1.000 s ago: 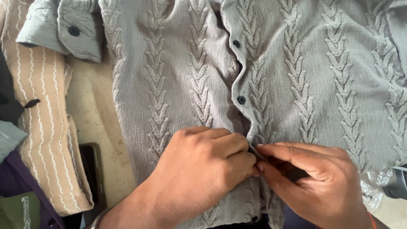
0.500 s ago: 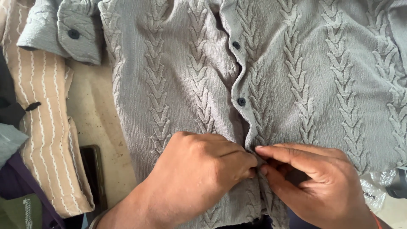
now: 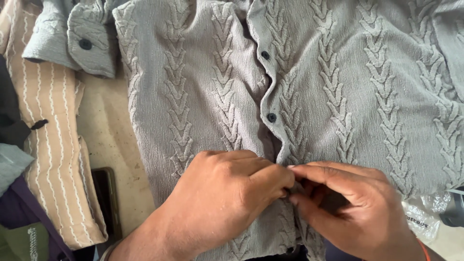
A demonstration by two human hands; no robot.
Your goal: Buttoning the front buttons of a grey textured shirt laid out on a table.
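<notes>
The left hand and the right hand meet at 6 o'clock, fingers curled, both pinching the button placket of the grey cable-pattern shirt lying flat on the table.

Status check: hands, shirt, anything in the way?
Left hand and right hand pinching grey shirt placket at lower front. Two buttons above done up. Nothing blocking.

Shirt collar, right side cut off by frame; placket spot under fingers hidden.
</notes>
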